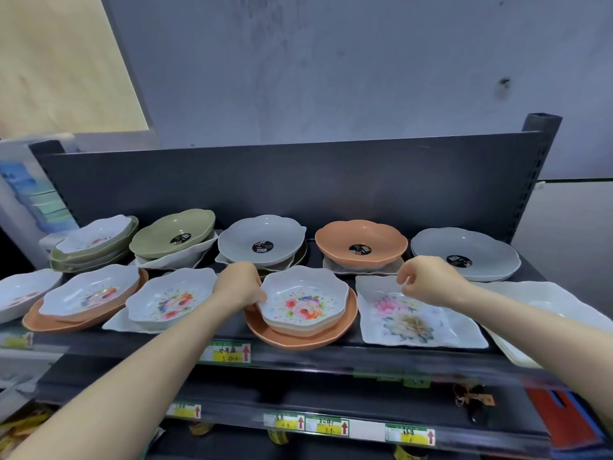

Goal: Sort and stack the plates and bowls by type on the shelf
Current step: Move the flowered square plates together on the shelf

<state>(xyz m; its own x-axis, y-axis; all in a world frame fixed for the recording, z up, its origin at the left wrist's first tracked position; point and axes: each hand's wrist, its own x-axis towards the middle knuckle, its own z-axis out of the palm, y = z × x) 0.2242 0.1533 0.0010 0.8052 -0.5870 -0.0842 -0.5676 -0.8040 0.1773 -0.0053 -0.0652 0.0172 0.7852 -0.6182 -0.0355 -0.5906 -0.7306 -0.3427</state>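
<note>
My left hand (242,283) grips the left rim of a white floral bowl (306,302) that sits on an orange plate (298,338) at the shelf's front middle. My right hand (428,280) hovers with loosely curled fingers over a square white floral plate (418,322) and holds nothing. More floral bowls (172,302) (91,293) stand to the left, one on an orange plate (49,322). Along the back row are green (172,232), grey (262,240), orange (361,242) and grey (464,252) scalloped dishes, some on white plates.
The dark metal shelf (331,356) has a tall back panel (298,180) and price tags along its front edge. A mixed stack (96,242) stands at the back left. A white square plate (544,313) lies at the far right. A lower shelf holds packaged goods.
</note>
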